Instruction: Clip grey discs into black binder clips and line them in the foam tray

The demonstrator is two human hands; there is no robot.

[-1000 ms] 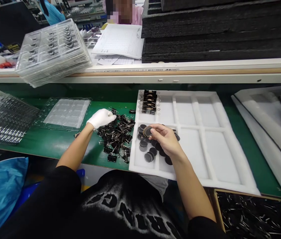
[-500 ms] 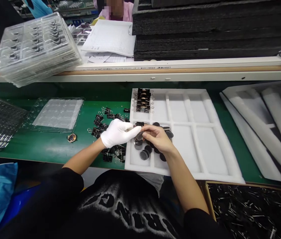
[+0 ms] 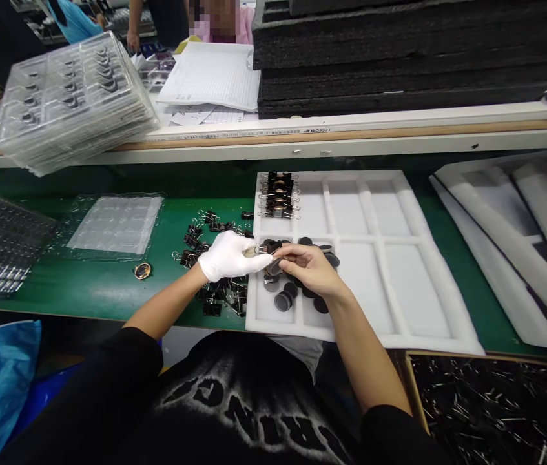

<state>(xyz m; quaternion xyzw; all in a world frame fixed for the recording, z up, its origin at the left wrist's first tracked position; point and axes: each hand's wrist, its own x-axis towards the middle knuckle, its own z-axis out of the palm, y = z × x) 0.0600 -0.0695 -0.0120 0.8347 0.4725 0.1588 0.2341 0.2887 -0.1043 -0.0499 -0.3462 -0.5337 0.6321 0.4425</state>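
My left hand [image 3: 231, 256], in a white glove, is closed around the wire handle of a black binder clip [image 3: 272, 247]. Between the thumb and fingers of my bare right hand [image 3: 316, 270] is a dark round disc [image 3: 276, 266], right beside the clip; whether the clip's jaws touch it I cannot tell. Both hands meet over the left part of a white foam tray [image 3: 402, 294]. More dark discs [image 3: 283, 301] lie loose in the tray's near compartments, partly under my right hand. In its far left compartment stands a row of binder clips [image 3: 279, 195] gripping round pieces.
Loose binder clips [image 3: 212, 294] are heaped left of the tray. A small ring-shaped part [image 3: 142, 270] and a clear plastic tray [image 3: 113, 223] lie further left. Stacked clear trays [image 3: 74, 97] overhang the shelf. A box of clips [image 3: 500, 407] stands at lower right; a person's arm shows behind.
The clip and disc have shifted slightly between my hands, with the clip's wire handle now showing more clearly. Another person has come into view at the back.
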